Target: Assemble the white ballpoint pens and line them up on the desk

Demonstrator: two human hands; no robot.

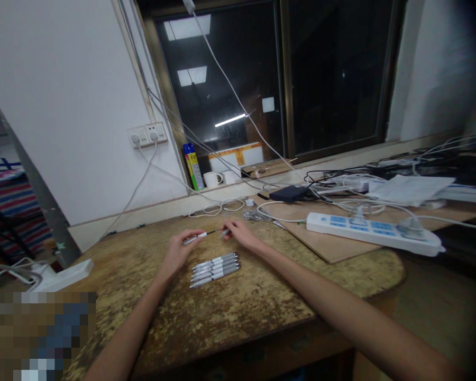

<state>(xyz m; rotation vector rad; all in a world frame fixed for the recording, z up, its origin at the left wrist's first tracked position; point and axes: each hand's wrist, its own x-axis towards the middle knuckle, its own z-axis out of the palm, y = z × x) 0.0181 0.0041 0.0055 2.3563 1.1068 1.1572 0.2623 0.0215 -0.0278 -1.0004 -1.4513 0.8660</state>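
Note:
Above the worn wooden table (238,312), my left hand (181,246) is closed round a white pen body (195,238). A thin dark refill (212,232) extends from its right end toward my right hand (238,233). The fingers of my right hand are pinched on a small greyish piece (226,232), too blurred to identify surely, close to the refill's end. Just in front of both hands, several white and grey pens (215,269) lie side by side in a row on the table.
On the right, a white power strip (373,233) rests on a brown board (329,248) amid tangled cables. Another power strip (69,275) is at the left edge. A spray can (193,168) and white mug (211,180) stand by the window.

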